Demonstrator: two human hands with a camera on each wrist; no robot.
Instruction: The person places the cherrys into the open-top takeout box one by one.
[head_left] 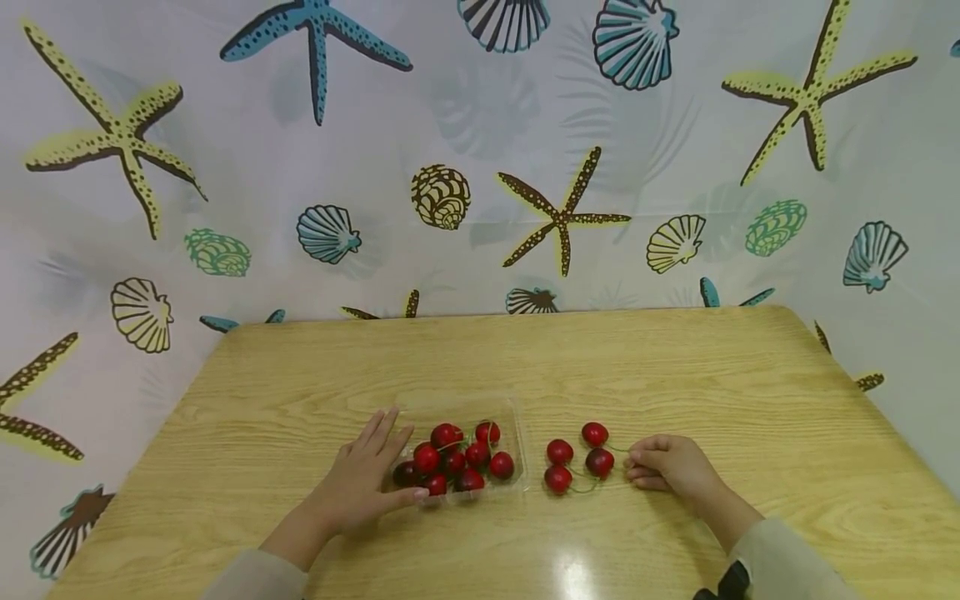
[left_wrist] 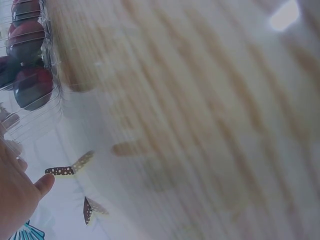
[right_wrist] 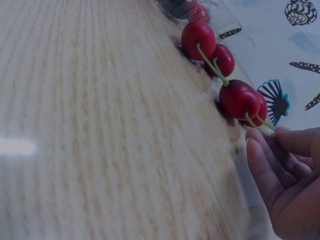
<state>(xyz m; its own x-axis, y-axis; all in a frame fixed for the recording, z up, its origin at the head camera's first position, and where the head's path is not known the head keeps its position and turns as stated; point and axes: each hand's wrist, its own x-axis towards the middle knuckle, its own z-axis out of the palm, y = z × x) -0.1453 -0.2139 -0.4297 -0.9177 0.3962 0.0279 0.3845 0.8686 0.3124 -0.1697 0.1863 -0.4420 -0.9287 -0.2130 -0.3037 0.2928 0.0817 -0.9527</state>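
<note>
A clear plastic tray (head_left: 517,433) holds several dark red cherries (head_left: 477,454) with green stems. My left hand (head_left: 366,475) rests at the tray's left side, fingers spread and straight, the thumb along its front edge. To the right of the tray, two pairs of cherries lie on the table. The nearer pair to the tray, joined at the stems (right_wrist: 218,75), sits apart from my hands. My right hand (head_left: 671,468) pinches the thin stems (right_wrist: 262,122) of the other pair (right_wrist: 240,100) between thumb and fingertips; these cherries lie low over the wood.
A light wood table (head_left: 645,367) extends around the tray, with a bright light reflection (head_left: 573,575) near its front. Behind and beside it hangs a white cloth (head_left: 487,125) printed with starfish and shells.
</note>
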